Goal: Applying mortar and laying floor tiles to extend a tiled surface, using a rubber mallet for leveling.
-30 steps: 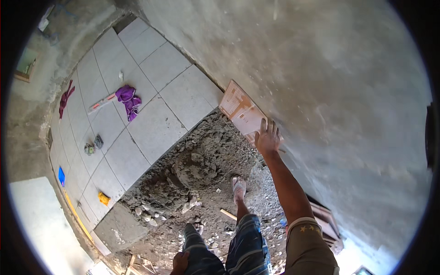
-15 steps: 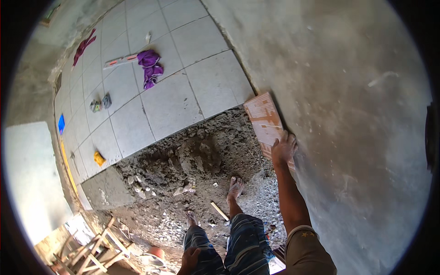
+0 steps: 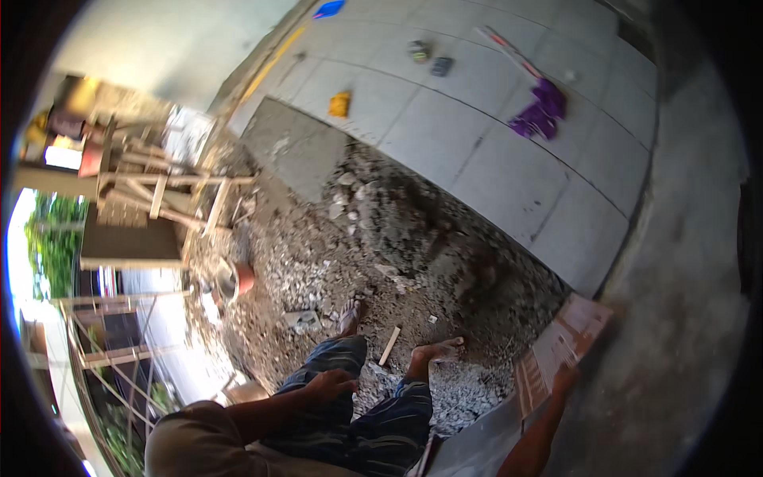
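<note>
Gaze swung left since earlier, with the right hand (image 3: pixel 565 380) at the tile (image 3: pixel 561 334) just ahead — grip too blurred to tell; left hand (image 3: pixel 332 385) drapes loosely open, seemingly empty, on a knee (image 3: pixel 343 354). Firm edge support should steady the tile.

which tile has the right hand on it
The reddish-brown tile with pale markings, beside the wall and under the right hand. The tiles laid on the floor are pale grey instead, with no hand on them.

Room under construction, half-tiled floor (image 3: pixel 493 151), rubble-strewn earth (image 3: pixel 286 262), bare cement wall (image 3: pixel 683 318), rough timber frame (image 3: pixel 183 180)
</note>
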A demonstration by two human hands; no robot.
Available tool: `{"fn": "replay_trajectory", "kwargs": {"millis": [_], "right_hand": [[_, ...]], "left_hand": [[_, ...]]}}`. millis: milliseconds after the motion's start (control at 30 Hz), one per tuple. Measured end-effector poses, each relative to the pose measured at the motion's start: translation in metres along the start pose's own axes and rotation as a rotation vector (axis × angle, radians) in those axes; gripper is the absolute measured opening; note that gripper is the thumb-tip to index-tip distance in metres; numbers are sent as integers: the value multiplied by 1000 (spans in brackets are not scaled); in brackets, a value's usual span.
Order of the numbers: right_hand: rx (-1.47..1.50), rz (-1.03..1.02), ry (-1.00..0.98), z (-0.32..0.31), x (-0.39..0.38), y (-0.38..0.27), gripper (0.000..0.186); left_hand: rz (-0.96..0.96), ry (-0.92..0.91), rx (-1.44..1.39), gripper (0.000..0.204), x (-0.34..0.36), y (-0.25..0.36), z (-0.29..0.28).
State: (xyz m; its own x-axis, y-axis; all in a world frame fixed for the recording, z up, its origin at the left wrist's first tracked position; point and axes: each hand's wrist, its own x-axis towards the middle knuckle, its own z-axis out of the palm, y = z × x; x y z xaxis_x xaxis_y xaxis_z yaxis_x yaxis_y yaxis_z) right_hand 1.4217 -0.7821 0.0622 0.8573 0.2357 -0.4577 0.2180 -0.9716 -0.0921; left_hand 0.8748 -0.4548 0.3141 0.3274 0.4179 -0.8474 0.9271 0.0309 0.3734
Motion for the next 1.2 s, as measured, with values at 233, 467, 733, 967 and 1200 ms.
{"fn": "replay_trajectory", "kwargs": {"millis": [233, 467, 733, 967, 1200], "right_hand": [[89, -129, 181, -145, -124, -108, 47], [7, -606, 129, -248, -303, -373, 40], [-156, -1312, -54, -225, -436, -686, 29], [-229, -1610, -124, -188, -497, -883, 48], [1474, 2, -608, -114, -490, -1025, 68]], "left_hand": [[-57, -51, -182, 53, 12, -15, -17], [429, -349, -900, 84, 19, 92, -115], [218, -681, -1791, 87, 20, -37, -462], [194, -307, -1997, 59, -43, -197, -556], [354, -92, -2060, 39, 0, -300, -680]]}}
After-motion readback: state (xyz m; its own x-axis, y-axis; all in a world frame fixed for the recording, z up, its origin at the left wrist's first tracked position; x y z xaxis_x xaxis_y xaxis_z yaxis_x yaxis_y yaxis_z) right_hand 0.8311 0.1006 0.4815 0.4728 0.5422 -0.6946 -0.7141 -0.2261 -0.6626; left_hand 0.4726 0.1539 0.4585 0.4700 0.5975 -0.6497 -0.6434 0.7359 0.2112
